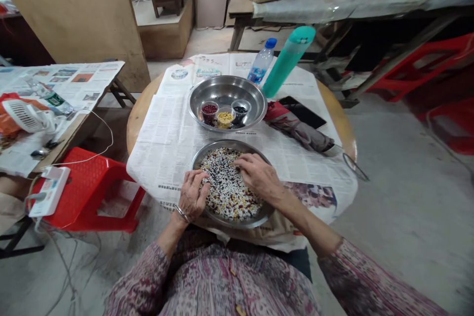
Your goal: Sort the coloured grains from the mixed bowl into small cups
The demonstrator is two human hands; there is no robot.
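Note:
A steel basin in front of me holds a spread mix of white grains and dark, yellow and red beans. My left hand rests over the basin's left rim, its fingers bent and its thumb held apart from them. On the other side, my right hand reaches in over the mix with thumb and fingertips drawn together; anything pinched there is too small to see. Behind stands a second steel basin with three clear cups inside: red beans, yellow beans and black beans.
Newspaper covers the round table. Towards its back right are a water bottle, a green bottle, a folded umbrella and a dark phone. A red stool bearing a power strip stands at left.

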